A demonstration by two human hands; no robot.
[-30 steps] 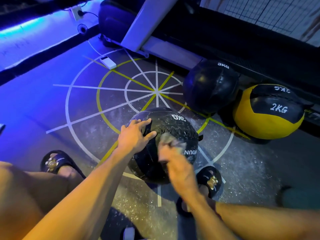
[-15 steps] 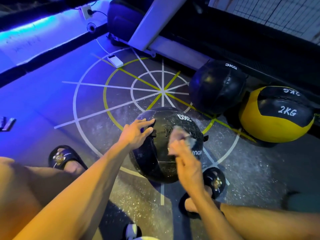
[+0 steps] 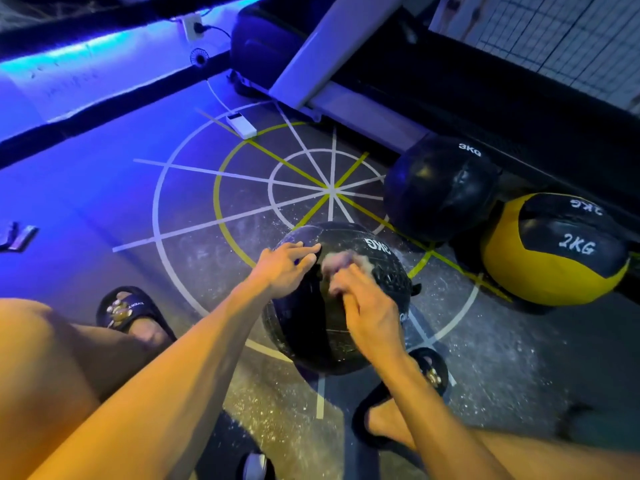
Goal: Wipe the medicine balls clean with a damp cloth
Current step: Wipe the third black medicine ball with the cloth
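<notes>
Head view: textured black ball [image 3: 346,327] sat on the floor [image 3: 502,358] between the sandalled feet. Left hand [image 3: 282,268] rested flat on its top, fingers straight. Right hand [image 3: 369,306] pressed a blurred cloth [image 3: 341,261] against it, apparently pinched. 3KG ball [image 3: 440,188] and 2KG ball [image 3: 554,251] at 2 o'clock.

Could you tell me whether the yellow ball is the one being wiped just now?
No, the cloth in the right hand is on the black ball; the yellow ball sits untouched.
</notes>
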